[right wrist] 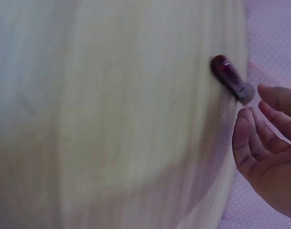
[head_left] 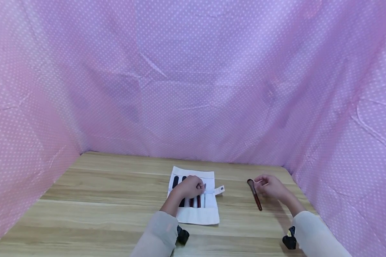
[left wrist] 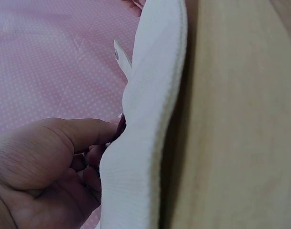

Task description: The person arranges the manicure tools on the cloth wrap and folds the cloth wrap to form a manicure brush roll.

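Note:
A white fabric brush roll (head_left: 197, 216) lies unfolded on the table, with several dark tools and dark red handles upright in its pocket. My left hand (head_left: 189, 186) is over the roll, fingers curled. In the left wrist view its thumb and fingers pinch a dark red brush handle (left wrist: 120, 128) at the pocket edge; the roll hides most of that handle. To the right, a makeup brush (head_left: 255, 194) with a dark red-brown handle lies on the table, bristles away from me. Beside its bristle end is my right hand (head_left: 271, 186), fingers loosely bent, apart from the brush in the right wrist view.
The wooden table (head_left: 99, 207) extends to both sides of the roll. A strap with a snap button (head_left: 221, 190) sticks out from the roll's right side. Pink dotted cloth (head_left: 180, 89) hangs behind the table and along its sides.

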The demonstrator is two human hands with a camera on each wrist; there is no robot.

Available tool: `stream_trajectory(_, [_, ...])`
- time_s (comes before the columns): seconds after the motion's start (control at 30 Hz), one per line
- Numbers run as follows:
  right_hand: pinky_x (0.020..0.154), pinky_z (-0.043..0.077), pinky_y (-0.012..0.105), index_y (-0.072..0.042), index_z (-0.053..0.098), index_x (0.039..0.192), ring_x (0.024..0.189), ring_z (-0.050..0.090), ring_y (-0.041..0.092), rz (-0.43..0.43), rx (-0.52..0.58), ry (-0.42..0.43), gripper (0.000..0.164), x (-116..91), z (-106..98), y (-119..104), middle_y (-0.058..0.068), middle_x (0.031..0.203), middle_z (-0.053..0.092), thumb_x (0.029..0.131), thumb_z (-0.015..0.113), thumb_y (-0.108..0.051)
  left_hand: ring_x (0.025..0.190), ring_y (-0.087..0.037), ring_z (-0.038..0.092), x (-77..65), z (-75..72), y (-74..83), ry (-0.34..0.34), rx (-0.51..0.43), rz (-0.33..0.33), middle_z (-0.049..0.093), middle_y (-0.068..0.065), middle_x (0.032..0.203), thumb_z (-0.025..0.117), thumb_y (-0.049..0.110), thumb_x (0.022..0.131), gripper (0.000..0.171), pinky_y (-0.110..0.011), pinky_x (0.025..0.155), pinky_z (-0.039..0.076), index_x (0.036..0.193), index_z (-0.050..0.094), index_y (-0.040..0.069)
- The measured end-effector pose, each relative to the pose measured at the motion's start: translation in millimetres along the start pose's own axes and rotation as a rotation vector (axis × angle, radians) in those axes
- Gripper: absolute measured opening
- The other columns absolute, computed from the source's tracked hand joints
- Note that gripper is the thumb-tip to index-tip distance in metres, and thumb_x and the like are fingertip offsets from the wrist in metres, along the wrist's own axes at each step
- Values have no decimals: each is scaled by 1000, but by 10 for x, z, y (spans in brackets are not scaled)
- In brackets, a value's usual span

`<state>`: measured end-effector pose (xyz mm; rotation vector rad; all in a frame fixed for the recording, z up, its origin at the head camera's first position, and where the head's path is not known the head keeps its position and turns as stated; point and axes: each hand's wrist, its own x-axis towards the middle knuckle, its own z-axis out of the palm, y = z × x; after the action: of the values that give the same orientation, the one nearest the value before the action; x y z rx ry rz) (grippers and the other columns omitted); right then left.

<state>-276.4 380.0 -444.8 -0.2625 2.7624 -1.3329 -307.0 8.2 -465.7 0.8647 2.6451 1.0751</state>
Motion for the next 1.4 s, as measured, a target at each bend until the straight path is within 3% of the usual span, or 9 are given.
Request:
stream_trajectory(0.1, [60,52,28,12,58,119,77,62,16,27,-23,-3,34,-4,37,40,15,96,67,91,72,-2,61,-7,48,-1,-1,10,6,4,7,51,7,65,66,5,97,20,-24,65,42,78,67,13])
stream_trajectory(0.37, [72,52,25,8,59,122,86,65,20,-30,-121,36,48,-10,166,38,12,97,67,86,83,-11,62,-8,50,-23,5,28,7,-9,-23,53,6,66,66,7,98,19,-24,64,43,80,68,13])
stream_trajectory(0.73, [71,51,27,5,63,117,81,63,18,-145,-179,-25,37,23,259,-83,13,95,66,82,73,6,62,-8,50,-17,-5,12,5,-8,-11,54,6,66,66,7,97,19,-24,65,44,80,69,13])
stream_trajectory(1.03, [68,51,27,5,64,120,80,64,19,-163,-156,-68,37,87,227,-126,13,97,66,83,65,9,67,-8,52,-8,-10,33,13,-5,-11,58,5,72,68,6,96,15,-25,67,45,83,71,12])
stream_trajectory(1.4, [71,53,27,6,63,127,90,68,29,-141,-113,-38,40,233,250,-280,16,104,67,87,63,8,68,-9,52,8,-26,28,-3,-12,-33,58,5,74,69,7,96,14,-25,66,45,85,71,14])
